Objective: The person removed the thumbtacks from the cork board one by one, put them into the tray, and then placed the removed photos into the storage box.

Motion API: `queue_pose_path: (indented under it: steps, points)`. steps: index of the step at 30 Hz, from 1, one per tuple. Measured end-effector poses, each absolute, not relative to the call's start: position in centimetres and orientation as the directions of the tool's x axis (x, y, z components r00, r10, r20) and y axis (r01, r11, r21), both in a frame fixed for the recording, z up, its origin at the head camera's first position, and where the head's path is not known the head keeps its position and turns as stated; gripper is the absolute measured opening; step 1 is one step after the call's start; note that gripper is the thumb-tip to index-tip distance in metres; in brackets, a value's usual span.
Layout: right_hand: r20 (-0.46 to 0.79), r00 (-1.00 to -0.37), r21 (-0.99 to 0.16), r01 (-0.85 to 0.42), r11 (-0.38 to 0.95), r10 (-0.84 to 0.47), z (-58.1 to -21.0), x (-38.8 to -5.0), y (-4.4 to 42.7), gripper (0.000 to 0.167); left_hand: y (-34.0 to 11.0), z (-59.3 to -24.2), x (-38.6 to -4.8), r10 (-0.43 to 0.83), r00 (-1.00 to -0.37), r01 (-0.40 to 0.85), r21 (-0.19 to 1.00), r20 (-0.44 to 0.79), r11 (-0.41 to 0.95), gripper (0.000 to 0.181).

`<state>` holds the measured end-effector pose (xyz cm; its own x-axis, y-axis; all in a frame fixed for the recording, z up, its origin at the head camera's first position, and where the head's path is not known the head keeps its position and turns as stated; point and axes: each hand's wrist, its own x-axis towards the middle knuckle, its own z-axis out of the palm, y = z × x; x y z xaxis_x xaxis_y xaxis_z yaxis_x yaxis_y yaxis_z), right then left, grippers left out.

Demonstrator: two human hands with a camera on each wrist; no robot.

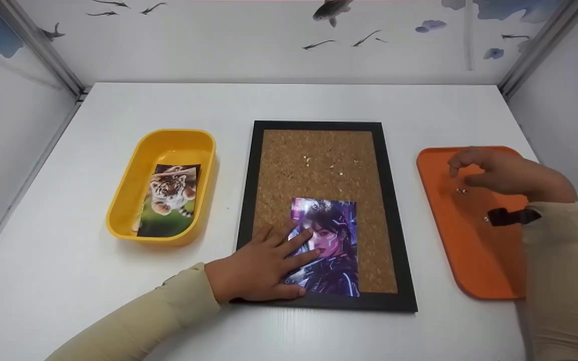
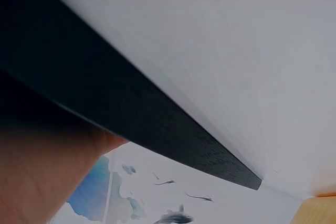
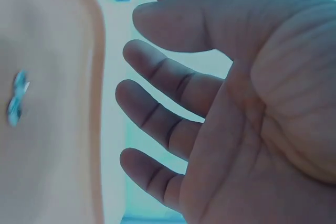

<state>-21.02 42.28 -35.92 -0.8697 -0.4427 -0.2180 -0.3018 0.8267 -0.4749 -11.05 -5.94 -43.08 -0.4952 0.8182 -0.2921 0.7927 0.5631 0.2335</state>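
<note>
A glossy purple and blue picture card (image 1: 336,271) of a dark-haired figure lies on the lower part of a black-framed cork board (image 1: 319,160). With fingers spread, my left hand (image 1: 256,265) rests flat on the card's left side and on the frame. Over the orange tray (image 1: 479,265) hovers my right hand (image 1: 507,173), its fingers loosely bent and nothing between them. Small shiny metal pieces (image 1: 462,191), too small to identify, lie on the tray just below those fingers. The right wrist view shows the same pieces (image 3: 18,98) apart from the fingertips.
At the left of the white table (image 1: 93,296) stands a yellow bin (image 1: 123,215) with a tiger cub picture (image 1: 171,198) lying in it. Several pale specks (image 1: 306,159) mark the cork's upper part. Printed panels (image 1: 249,55) enclose the back and sides.
</note>
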Motion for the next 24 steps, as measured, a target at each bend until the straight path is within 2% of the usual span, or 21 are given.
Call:
queue_pose_path:
  steps: [4, 11, 15, 19, 24]
  points:
    - [-0.238, -0.863, -0.471, -0.299, 0.83, -0.446, -35.2, -20.9, 40.8, 0.02, -5.9, -43.1, -11.0, 0.816, -0.496, 0.789, 0.238, -0.298, 0.566, 0.074]
    - [-0.225, -0.802, -0.572, -0.351, 0.741, -0.554, -34.4, -21.0, 38.0, 0.021, -5.8, -43.2, -11.2, 0.813, -0.489, 0.783, 0.252, -0.316, 0.569, 0.074]
    - [-0.273, -0.79, -0.597, -0.309, 0.741, -0.549, -34.2, -21.2, 36.1, 0.026, -5.8, -43.2, -11.3, 0.811, -0.488, 0.785, 0.246, -0.322, 0.569, 0.074]
    - [-0.312, -0.788, -0.594, -0.274, 0.756, -0.531, -34.5, -21.7, 34.1, 0.029, -5.8, -43.2, -11.2, 0.808, -0.491, 0.78, 0.249, -0.326, 0.574, 0.075]
    - [-0.329, -0.751, -0.539, -0.349, 0.766, -0.573, -35.1, -22.3, 31.3, 0.03, -5.9, -43.2, -11.2, 0.807, -0.495, 0.779, 0.245, -0.322, 0.576, 0.074]
